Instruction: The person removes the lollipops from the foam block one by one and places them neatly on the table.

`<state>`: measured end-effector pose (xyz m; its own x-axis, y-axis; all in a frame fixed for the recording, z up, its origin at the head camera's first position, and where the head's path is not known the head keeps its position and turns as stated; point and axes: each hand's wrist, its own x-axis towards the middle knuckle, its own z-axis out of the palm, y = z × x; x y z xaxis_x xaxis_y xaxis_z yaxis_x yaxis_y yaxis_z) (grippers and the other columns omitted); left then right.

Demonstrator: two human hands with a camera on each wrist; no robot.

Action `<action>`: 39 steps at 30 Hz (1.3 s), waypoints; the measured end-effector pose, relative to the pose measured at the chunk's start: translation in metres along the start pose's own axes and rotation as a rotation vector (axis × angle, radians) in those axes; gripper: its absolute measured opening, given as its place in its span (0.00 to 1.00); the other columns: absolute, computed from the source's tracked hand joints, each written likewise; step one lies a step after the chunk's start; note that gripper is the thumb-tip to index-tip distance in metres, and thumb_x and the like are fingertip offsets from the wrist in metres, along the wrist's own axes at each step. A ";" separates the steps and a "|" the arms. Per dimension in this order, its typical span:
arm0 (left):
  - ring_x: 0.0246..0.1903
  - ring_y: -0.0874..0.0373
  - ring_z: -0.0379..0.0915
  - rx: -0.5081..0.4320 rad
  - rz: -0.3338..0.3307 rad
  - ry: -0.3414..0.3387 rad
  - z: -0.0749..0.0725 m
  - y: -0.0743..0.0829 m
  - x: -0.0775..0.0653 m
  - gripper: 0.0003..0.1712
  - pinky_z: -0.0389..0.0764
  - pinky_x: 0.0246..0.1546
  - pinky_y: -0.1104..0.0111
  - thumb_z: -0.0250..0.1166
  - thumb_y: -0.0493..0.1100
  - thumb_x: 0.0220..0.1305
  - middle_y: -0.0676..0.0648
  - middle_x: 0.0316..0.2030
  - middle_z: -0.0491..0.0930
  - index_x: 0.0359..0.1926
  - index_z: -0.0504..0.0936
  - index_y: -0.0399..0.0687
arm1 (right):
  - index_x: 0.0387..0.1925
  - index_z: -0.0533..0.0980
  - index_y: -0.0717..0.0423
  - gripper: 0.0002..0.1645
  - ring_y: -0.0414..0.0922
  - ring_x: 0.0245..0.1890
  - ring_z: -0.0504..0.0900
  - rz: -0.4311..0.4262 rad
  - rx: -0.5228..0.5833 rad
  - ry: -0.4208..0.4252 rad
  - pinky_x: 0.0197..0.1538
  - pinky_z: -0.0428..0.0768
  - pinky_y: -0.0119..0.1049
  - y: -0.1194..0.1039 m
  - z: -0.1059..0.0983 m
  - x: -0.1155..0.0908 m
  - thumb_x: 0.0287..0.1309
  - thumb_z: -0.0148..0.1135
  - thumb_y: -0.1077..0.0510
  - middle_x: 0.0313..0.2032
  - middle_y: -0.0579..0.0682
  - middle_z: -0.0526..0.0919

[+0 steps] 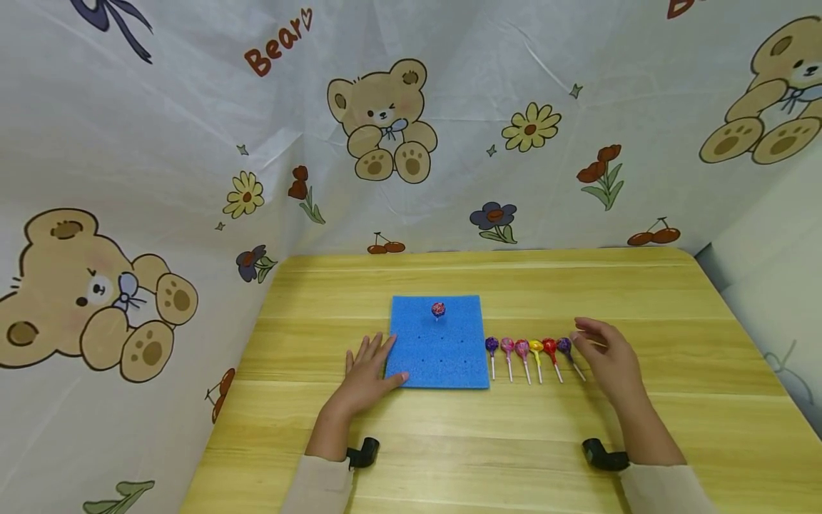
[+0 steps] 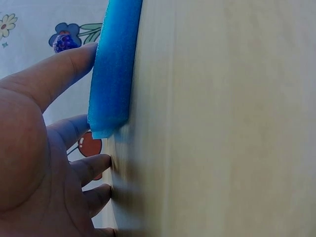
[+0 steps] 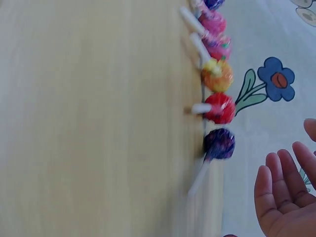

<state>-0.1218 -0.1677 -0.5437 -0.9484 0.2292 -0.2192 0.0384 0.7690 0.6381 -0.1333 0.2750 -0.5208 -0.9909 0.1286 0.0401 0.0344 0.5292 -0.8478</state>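
A blue foam board with small holes lies on the table. One lollipop with a red, patterned wrapper stands upright near its back edge. My left hand rests at the board's left front corner, fingers spread; thumb and index finger touch the foam. To the board's right lies a row of several lollipops: purple, two pink, yellow, red and a dark purple lollipop at the right end. Beside that last one hovers my right hand, fingers loosely bent, holding nothing; the right wrist view shows a gap between them.
The wooden table has a back edge against a white cloth printed with bears and flowers. Black wrist mounts sit at both cuffs. A pale surface borders the table on the right.
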 end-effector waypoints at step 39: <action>0.81 0.43 0.25 -0.004 -0.006 0.004 0.000 0.002 -0.002 0.49 0.23 0.75 0.36 0.63 0.64 0.67 0.46 0.82 0.41 0.81 0.49 0.65 | 0.65 0.73 0.60 0.26 0.38 0.54 0.78 -0.073 0.189 -0.160 0.52 0.72 0.13 -0.048 0.078 0.012 0.72 0.60 0.51 0.61 0.60 0.78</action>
<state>-0.1202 -0.1665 -0.5414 -0.9499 0.2217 -0.2202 0.0310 0.7680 0.6397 -0.1574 0.1858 -0.5206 -0.9984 -0.0467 0.0328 -0.0476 0.3639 -0.9302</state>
